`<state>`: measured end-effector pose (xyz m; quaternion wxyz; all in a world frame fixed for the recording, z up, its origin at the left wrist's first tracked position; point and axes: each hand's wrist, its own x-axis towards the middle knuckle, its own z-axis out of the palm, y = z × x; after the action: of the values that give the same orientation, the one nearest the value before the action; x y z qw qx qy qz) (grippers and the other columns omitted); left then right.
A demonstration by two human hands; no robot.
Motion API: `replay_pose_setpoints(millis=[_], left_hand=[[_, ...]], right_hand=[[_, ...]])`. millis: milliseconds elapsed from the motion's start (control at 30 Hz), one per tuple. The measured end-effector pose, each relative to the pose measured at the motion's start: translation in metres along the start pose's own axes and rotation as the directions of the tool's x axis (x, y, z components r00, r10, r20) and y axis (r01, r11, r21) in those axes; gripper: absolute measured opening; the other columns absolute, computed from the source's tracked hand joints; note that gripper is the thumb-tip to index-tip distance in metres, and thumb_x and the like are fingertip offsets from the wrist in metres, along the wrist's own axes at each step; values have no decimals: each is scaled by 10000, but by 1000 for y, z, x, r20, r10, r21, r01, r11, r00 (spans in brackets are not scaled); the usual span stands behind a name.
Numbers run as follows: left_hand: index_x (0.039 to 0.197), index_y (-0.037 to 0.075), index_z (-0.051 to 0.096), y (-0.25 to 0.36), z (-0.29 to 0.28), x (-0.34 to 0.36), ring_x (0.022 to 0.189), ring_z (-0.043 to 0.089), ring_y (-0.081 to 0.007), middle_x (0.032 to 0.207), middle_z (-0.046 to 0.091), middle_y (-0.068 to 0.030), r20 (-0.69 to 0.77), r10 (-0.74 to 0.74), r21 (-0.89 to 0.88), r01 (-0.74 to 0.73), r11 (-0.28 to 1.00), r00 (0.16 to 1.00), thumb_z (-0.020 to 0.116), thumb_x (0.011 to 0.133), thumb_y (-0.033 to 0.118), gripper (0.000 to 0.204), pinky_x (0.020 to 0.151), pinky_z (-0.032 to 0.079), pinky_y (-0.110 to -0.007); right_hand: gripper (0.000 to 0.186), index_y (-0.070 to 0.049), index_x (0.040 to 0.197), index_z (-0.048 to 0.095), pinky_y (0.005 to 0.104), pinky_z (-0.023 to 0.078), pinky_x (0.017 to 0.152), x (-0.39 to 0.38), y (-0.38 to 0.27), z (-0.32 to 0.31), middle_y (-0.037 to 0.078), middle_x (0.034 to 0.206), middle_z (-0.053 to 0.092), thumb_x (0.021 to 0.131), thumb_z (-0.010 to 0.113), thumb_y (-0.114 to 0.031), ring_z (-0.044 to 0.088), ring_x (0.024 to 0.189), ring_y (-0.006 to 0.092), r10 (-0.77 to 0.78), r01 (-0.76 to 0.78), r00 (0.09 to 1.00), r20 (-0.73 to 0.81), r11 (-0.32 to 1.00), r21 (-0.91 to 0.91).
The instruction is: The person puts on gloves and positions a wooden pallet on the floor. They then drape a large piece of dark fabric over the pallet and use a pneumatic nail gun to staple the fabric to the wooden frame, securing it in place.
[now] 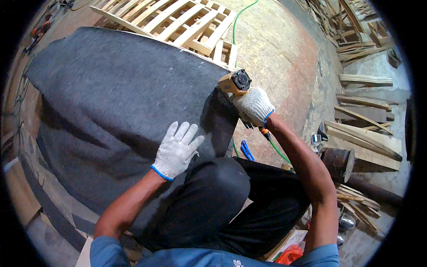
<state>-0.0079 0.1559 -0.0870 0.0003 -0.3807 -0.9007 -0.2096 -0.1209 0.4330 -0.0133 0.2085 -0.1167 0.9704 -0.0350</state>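
A wide sheet of dark grey fabric lies draped in front of me, wrinkled toward the near left. My left hand, in a white knit glove with a blue cuff, rests on it with the fingers spread. My gloved right hand is wrapped round the handle of a pneumatic staple gun with a tan body and black cap. The gun sits at the fabric's right corner; its nose is hidden, so contact cannot be seen. Several small light marks, perhaps staples, show along the fabric's far edge.
A slatted wooden frame juts out beyond the fabric. From the gun's orange fitting runs a green air hose. A blue-handled tool lies near my knee. Wood strips and a rusty can are at right.
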Motion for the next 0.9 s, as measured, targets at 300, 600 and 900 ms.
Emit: replay_pose_setpoints(millis=[300, 600, 900], left_hand=[[1248, 106, 655, -1, -5, -1, 1331, 454, -370, 1391, 536, -177, -7, 6, -81, -7, 997, 1000, 725, 807, 259, 472, 1145, 308, -552], [1443, 26, 496, -11, 3, -15, 1328, 521, -380, 1439, 552, -179, -234, -155, -420, 44, 907, 960, 694, 838, 52, 637, 1183, 323, -493], [1445, 45, 505, -15, 7, -17, 1328, 520, -373, 1444, 555, -160, -223, -247, -505, 104, 857, 943, 626, 894, 23, 564, 1179, 337, -456]], right_hand=[[199, -125, 883, 685, 467, 561, 582, -35, -30, 17, 151, 747, 682, 886, 552, -273, 696, 708, 366, -218, 215, 976, -6, 967, -139], [259, -143, 1004, 696, 458, 545, 627, -55, -32, 43, 147, 808, 699, 910, 537, -324, 682, 730, 369, -181, 183, 981, 73, 983, -24], [223, -104, 865, 685, 471, 544, 658, -46, -29, 31, 164, 726, 683, 849, 573, -296, 688, 725, 377, -18, 13, 999, 27, 984, 179]])
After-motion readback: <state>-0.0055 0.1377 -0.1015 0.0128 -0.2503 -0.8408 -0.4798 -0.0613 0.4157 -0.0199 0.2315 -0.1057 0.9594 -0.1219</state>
